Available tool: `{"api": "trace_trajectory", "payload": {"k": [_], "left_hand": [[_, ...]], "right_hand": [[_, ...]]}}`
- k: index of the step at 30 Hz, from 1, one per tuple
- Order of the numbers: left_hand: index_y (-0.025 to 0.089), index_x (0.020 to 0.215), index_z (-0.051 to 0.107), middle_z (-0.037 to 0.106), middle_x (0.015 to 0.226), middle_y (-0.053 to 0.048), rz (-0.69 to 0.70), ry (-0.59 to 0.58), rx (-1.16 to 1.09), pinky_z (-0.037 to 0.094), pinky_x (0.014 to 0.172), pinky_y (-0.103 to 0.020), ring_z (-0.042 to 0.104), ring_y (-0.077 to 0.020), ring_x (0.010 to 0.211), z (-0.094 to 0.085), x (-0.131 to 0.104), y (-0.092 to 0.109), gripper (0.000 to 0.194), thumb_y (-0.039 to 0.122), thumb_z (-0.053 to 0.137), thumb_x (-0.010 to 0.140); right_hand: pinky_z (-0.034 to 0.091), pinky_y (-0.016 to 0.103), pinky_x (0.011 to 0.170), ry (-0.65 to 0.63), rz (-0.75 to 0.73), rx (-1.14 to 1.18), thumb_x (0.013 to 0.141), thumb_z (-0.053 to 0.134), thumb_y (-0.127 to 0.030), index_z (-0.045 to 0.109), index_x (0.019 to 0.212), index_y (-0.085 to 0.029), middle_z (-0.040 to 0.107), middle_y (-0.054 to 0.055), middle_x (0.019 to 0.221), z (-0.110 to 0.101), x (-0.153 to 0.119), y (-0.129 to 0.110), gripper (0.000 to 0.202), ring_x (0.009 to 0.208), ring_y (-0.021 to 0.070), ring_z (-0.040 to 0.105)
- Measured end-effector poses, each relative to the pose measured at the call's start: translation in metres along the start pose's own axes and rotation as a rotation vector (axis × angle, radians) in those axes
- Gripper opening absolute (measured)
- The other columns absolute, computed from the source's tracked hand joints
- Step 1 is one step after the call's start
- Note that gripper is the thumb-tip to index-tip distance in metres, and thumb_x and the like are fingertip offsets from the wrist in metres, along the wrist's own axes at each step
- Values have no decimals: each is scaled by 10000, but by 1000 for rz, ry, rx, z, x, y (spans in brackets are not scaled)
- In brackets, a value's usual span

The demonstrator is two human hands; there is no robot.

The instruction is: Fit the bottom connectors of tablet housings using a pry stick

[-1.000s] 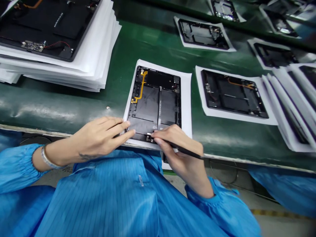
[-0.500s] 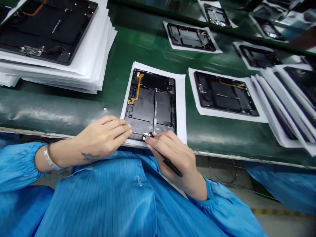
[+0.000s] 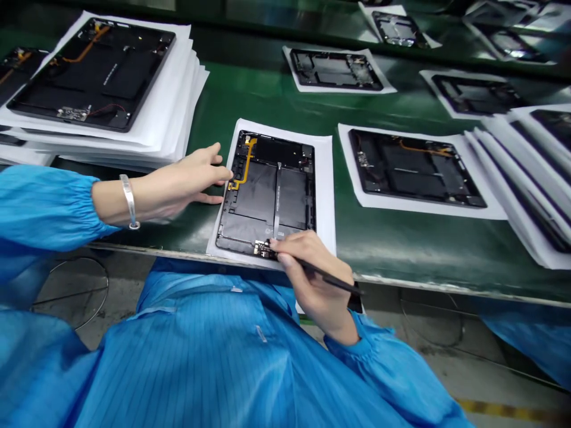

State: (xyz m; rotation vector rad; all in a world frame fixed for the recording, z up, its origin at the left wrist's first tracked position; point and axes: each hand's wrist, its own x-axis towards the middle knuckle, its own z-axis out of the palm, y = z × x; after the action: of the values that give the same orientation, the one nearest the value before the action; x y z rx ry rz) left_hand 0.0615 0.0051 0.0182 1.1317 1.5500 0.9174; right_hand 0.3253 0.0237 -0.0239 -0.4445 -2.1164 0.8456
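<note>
The spread left hand (image 3: 185, 181) likely steadies the open tablet (image 3: 265, 195) by its left edge; the right hand (image 3: 317, 274) pinches a black tool (image 3: 335, 279) at the tablet's near end.

Left grip (image 3: 190, 177) spread-fingered, right grip (image 3: 317, 285) pinched, forearms (image 3: 49, 202) angled inward

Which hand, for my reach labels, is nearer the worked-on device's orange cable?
Left. The left hand is beside the orange cable, near its lower end; the right hand is farther down, at the small circuit board.
</note>
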Motion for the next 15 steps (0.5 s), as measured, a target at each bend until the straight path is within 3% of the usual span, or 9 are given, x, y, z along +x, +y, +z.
{"api": "trace_trajectory", "payload": {"k": [2, 4, 7, 9, 12, 15], "left_hand": [[187, 1444, 411, 608, 1311, -173, -2, 2, -71, 627, 799, -385, 672, -219, 1061, 5, 5, 1, 563, 260, 572, 909], [149, 1248, 562, 693, 1053, -119, 38, 10, -15, 597, 748, -348, 681, -191, 901, 14, 10, 3, 348, 296, 528, 934], [133, 841, 609, 638, 768, -54, 113, 113, 190, 501, 652, -284, 613, -167, 721, 22, 19, 13, 239, 324, 499, 934], [158, 736, 558, 580, 707, -23, 210, 217, 310, 440, 647, -276, 554, -161, 692, 14, 24, 27, 230, 299, 522, 914], [179, 769, 531, 547, 745, -5, 377, 393, 479, 392, 694, -268, 504, -160, 735, -28, 20, 57, 178, 272, 524, 920], [176, 875, 557, 571, 815, -9, 441, 676, 744, 371, 702, -254, 501, -158, 753, -94, 2, 82, 136, 267, 473, 931]], "right_hand": [[521, 364, 716, 110, 56, 42, 922, 583, -98, 697, 981, -233, 717, 34, 855, 3, -3, 2, 187, 795, 189, 644], [526, 377, 722, 191, 101, 85, 931, 581, -129, 712, 985, -245, 719, 39, 861, 5, -6, 2, 183, 808, 200, 648], [535, 379, 718, 263, 107, 126, 934, 580, -151, 730, 1009, -253, 710, 42, 849, 6, -7, 1, 197, 815, 211, 646], [538, 374, 707, 280, 65, 127, 926, 589, -152, 733, 1006, -255, 700, 41, 826, 3, -4, 1, 194, 807, 216, 645], [543, 364, 670, 264, -2, 78, 920, 596, -170, 730, 982, -268, 699, 46, 827, -11, 1, 4, 176, 802, 224, 649], [548, 424, 632, 256, 17, -16, 898, 630, -245, 731, 950, -311, 714, 60, 852, -31, 5, 17, 131, 769, 267, 667]]}}
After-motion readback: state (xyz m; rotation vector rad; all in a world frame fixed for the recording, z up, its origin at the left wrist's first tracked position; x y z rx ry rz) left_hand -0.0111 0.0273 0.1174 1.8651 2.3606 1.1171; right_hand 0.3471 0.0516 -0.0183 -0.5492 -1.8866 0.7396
